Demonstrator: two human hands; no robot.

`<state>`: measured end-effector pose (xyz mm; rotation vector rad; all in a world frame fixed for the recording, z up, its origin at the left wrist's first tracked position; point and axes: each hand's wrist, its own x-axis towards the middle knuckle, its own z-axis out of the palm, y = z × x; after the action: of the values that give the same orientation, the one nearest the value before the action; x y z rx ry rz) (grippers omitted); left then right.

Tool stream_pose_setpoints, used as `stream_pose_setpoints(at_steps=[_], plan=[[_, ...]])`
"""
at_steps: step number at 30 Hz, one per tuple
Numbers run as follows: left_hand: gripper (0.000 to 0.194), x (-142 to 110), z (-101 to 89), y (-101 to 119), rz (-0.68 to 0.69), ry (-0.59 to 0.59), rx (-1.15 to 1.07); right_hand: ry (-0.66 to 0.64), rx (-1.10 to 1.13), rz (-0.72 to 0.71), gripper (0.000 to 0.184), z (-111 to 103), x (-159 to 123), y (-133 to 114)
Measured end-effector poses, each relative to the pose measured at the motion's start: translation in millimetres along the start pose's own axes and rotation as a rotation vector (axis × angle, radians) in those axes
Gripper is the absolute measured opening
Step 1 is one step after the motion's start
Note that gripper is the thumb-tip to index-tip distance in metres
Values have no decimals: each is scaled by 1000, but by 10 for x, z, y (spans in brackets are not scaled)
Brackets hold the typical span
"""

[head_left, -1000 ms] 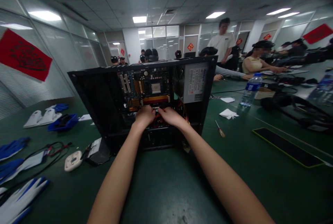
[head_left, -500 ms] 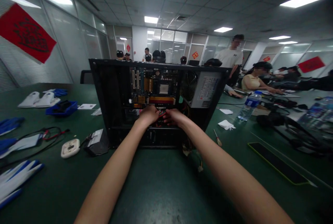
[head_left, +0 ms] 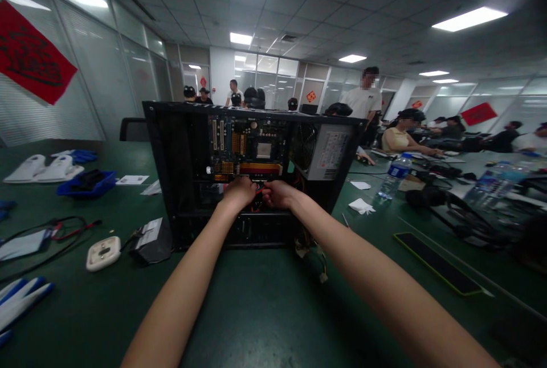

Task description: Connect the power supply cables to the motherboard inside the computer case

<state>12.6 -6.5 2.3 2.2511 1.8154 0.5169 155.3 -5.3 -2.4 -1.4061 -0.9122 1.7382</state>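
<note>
A black computer case (head_left: 156, 185) stands on the table with its open side toward me. Inside it are a motherboard (head_left: 276, 146) and, at the upper right, a silver power supply (head_left: 328, 151). Both my hands reach in below the motherboard. My left hand (head_left: 240, 191) is closed beside it, its fingertips turned away, so what they hold is hidden. Close on its right, my right hand (head_left: 280, 194) has curled fingers pinching a thin red cable (head_left: 259, 190) that spans the small gap between the hands. Loose power connectors (head_left: 322, 277) hang out at the case's lower right.
Left of the case lie a blue tray (head_left: 88, 184), a black box-like part (head_left: 151, 242), a whitish square gadget (head_left: 103, 254) and white-blue gloves (head_left: 25, 299). To the right are a water bottle (head_left: 394, 177), crumpled tissue (head_left: 361, 206), headphones (head_left: 448, 208) and a black, green-edged mat (head_left: 438, 262). People work beyond.
My view shifted, and the case now appears more upright. The right hand's fingers spread a little, then curled in again around the red cable. The left hand stayed in nearly the same place.
</note>
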Motion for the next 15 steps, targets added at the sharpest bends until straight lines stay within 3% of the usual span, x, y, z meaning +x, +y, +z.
stream_pose_setpoints(at_steps=[9,15], plan=[[41,-1,45,14,-13,44,59,-12,-86,-47,35,-32,118,-27],[40,-59,10,43,-1,58,129,75,-331,-146,30,-59,141,12]])
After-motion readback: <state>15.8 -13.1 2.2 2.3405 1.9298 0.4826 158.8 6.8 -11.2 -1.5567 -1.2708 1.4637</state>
